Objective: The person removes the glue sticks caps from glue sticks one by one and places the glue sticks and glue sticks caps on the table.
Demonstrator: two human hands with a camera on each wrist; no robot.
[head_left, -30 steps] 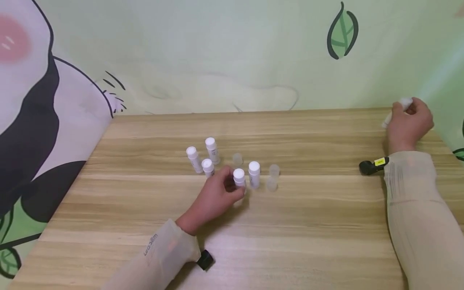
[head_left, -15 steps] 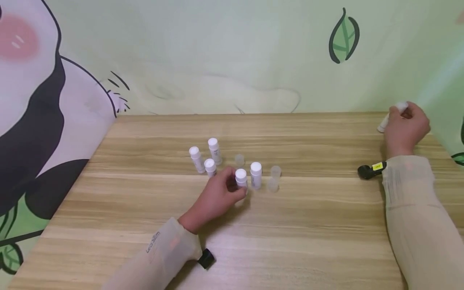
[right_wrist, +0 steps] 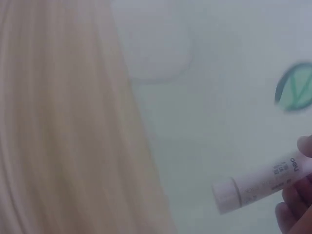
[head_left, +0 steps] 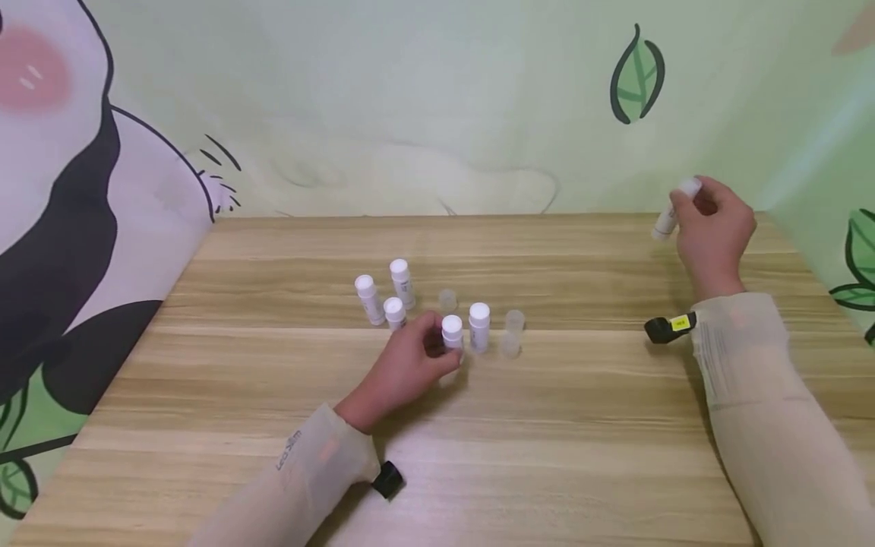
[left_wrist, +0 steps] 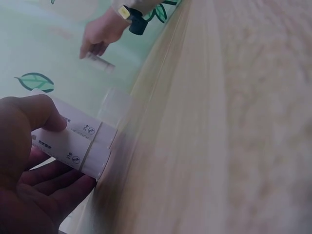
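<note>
White glue sticks with printed labels stand upright as a group mid-table. My left hand (head_left: 406,366) holds the front glue stick (head_left: 452,327) between thumb and fingers; the left wrist view shows the thumb on its label. Right beside it stands another glue stick (head_left: 479,328), and three more (head_left: 370,299) are behind and left of the hand, one partly hidden by it. At the far right, my right hand (head_left: 716,232) pinches a tilted glue stick (head_left: 665,222) by its upper end, above the table. That stick's printed side (right_wrist: 265,184) shows in the right wrist view.
Translucent caps lie near the group: one cap (head_left: 447,299) behind it and two caps (head_left: 513,333) to its right. The wooden table (head_left: 581,425) meets a printed wall (head_left: 328,114) along its back edge.
My right hand has lifted its glue stick and carried it leftward from the table's far right corner. My left hand stays on its glue stick in the group.
</note>
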